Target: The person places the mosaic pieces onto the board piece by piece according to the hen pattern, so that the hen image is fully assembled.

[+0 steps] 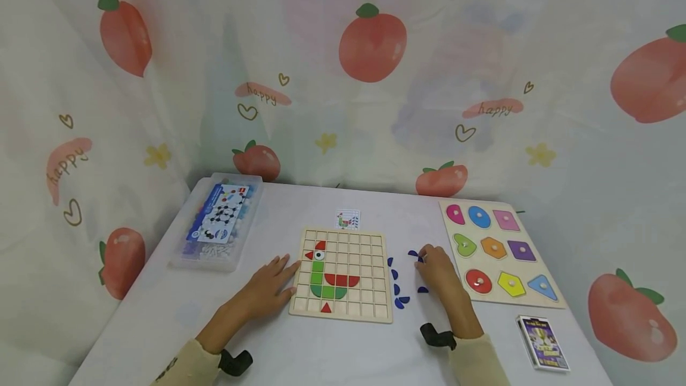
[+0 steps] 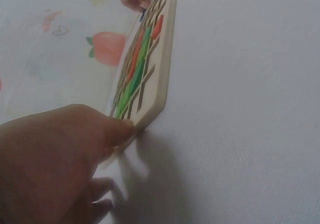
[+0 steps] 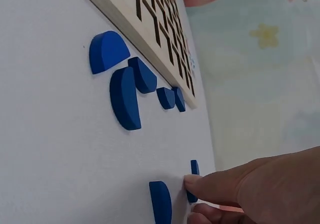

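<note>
A wooden grid board lies flat, with red, green and white pieces in its cells forming a bird. My left hand rests at the board's left edge, fingers spread. Up close, its thumb touches the board's corner. To the right of the board, my right hand pinches a blue half-round piece between thumb and fingers, low over the white table. Another blue half-round piece lies beside that hand. Several more blue pieces are scattered along the board's right edge.
Behind the board lies a small picture card showing a bird. A clear plastic case stands at the back left. On the right are a shape puzzle board with knobbed pieces and a boxed card deck.
</note>
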The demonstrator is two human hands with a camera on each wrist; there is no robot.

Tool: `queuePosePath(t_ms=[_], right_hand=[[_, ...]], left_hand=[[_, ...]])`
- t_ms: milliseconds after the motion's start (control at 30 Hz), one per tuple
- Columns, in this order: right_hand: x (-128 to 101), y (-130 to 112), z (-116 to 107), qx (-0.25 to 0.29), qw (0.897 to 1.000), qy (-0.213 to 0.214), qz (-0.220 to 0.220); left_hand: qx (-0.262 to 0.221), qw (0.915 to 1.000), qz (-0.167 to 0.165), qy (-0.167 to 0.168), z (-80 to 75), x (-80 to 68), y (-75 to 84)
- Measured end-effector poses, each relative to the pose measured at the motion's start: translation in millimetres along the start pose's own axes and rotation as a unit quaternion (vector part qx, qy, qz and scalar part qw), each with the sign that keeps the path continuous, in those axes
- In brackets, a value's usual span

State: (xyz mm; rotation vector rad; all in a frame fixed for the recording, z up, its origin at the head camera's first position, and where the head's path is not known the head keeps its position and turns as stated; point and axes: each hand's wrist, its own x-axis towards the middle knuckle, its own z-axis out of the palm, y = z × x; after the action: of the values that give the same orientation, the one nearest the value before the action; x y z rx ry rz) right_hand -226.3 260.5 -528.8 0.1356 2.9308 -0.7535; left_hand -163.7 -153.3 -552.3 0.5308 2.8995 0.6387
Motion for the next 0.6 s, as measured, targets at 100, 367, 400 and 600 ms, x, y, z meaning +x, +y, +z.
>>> queuePosePath(t_ms=[100,367,400,600], right_hand=[[-3.9,-1.6,-0.6,0.007,1.0,-0.002,0.014],[-12.2,-4.2,0.0,0.017,1.0,0.003,0.009],[-13.2,-4.3,0.1,0.019,1.0,0.002,0.008],[-16.6,-5.0,-0.2,0.029,1.0,0.001,0.012]], left_hand=[[0.0,1.0,-0.001,-0.001,0.2,-0.1,-0.1],[0.002,1.0,-0.006,-0.004,1.1,-0.1,-1.2],[0.001,1.0,-0.007,-0.004,1.3,-0.1,-1.2],[0.004,0.9999,-0.009,-0.005,2.7,0.8,-2.5]])
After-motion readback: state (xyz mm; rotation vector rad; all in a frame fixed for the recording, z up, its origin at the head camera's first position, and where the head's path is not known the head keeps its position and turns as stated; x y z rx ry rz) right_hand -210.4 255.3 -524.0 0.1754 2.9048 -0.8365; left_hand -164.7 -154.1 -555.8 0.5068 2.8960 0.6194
